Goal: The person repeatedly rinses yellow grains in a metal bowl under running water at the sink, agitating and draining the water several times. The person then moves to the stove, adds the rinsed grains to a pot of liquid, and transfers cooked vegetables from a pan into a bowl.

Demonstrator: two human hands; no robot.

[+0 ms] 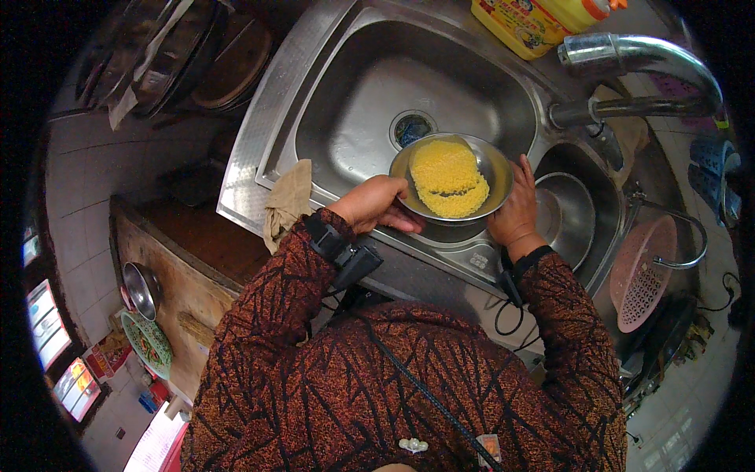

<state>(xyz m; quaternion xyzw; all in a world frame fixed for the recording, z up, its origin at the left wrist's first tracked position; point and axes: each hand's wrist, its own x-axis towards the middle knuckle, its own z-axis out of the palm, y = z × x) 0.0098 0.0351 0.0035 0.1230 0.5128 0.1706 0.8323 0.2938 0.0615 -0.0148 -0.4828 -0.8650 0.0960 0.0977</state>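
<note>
Over the front edge of the large sink basin (348, 106), a shallow stainless steel bowl (501, 183) is held between both hands. My left hand (377, 203) grips its left side, thumb near the rim and fingers underneath. On the opposite side, my right hand (516, 212) supports the bowl, most of its fingers hidden. Small yellow grains (445, 171) like millet lie inside, with a dark gap across the lower part of the heap. Whether water covers them I cannot tell. Just beyond the bowl, the sink's drain (413, 128) shows.
A chrome faucet (643, 53) reaches in from the right, near a yellow detergent jug (525, 23). The smaller basin holds a metal pan (569, 218). A beige cloth (289, 203) drapes over the front left edge. A pink colander (643, 271) stands at right.
</note>
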